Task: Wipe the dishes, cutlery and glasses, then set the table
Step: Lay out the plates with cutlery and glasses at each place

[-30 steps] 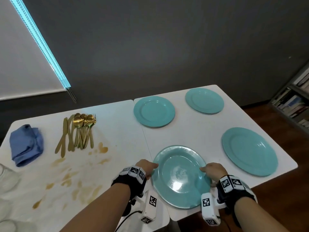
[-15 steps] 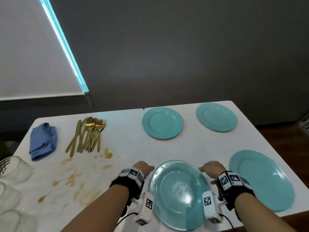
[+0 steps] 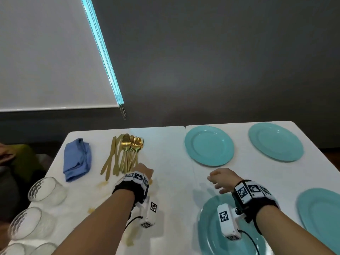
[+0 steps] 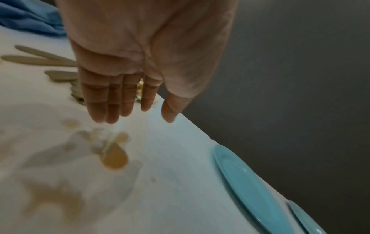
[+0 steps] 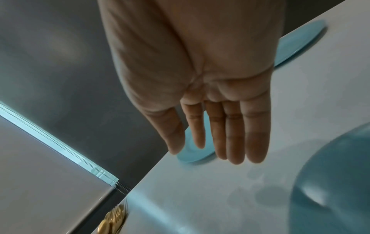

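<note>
Several teal plates lie on the white table (image 3: 169,181): the near plate (image 3: 209,232) under my right wrist, one at the right edge (image 3: 320,218), two at the back (image 3: 208,145) (image 3: 275,141). Gold cutlery (image 3: 125,155) lies in a pile beside a folded blue cloth (image 3: 77,159). My left hand (image 3: 145,172) hovers just right of the cutlery handles, fingers straight and empty (image 4: 120,101). My right hand (image 3: 220,178) hangs over bare table beyond the near plate, fingers straight, holding nothing (image 5: 220,134).
Several clear glasses (image 3: 47,189) stand upside down at the table's left front. Brown spill stains (image 4: 115,156) mark the left half of the table. A dark wall and a window blind (image 3: 46,52) are behind.
Both hands let go of the near plate, which now lies on the table. The left hand moved forward and left toward the cutlery; the right hand rose past the plate's far rim.
</note>
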### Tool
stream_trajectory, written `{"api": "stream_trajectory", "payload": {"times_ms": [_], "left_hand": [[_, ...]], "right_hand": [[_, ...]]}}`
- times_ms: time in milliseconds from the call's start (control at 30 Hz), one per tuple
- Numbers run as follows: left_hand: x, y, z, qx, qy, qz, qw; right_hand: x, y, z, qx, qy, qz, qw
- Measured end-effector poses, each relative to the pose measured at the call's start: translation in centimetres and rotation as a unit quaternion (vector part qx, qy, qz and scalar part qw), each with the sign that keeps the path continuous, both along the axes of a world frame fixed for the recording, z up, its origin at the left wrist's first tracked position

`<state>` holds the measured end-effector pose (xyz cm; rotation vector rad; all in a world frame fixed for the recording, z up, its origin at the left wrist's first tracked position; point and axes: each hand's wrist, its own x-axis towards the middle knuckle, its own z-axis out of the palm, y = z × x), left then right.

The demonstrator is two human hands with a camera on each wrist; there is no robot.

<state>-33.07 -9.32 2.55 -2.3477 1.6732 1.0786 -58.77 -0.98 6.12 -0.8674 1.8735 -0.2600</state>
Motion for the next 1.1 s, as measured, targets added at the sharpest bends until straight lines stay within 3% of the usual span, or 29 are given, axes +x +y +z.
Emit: {"api": "stream_trajectory", "payload": {"times_ms": [233, 567, 900, 1000, 1067, 1100], "left_hand": [[6.6, -4.9, -2.5, -0.003, -0.013, 0.018, 1.0], [7.0, -7.6, -4.8, -0.025, -0.03, 0.041, 0.998], [5.3, -8.6, -6.0, -0.03, -0.111, -0.019, 0.993], [4.9, -8.9, -6.1, -0.008, -0.142, -0.103, 0.984], [4.6, -8.5, -5.3, -0.018, -0.142, -0.175, 0.974], [4.4, -8.3, -4.9, -0.01, -0.089, -0.14, 0.986]], "right_hand": [[6.5, -5.0, -0.7, 0.013, -0.002, 0.026, 1.0], [12.5, -7.9, -3.4, 0.027, -0.015, 0.042, 0.999], [11.3, -7.0, -3.8, 0.034, -0.009, 0.025, 0.999], [10.6, -6.4, -4.0, 0.041, -0.009, 0.015, 0.999], [10.2, -6.0, -4.2, 0.046, -0.009, 0.007, 0.999], [9.9, -5.7, -4.3, 0.049, -0.01, 0.004, 0.999]]}}
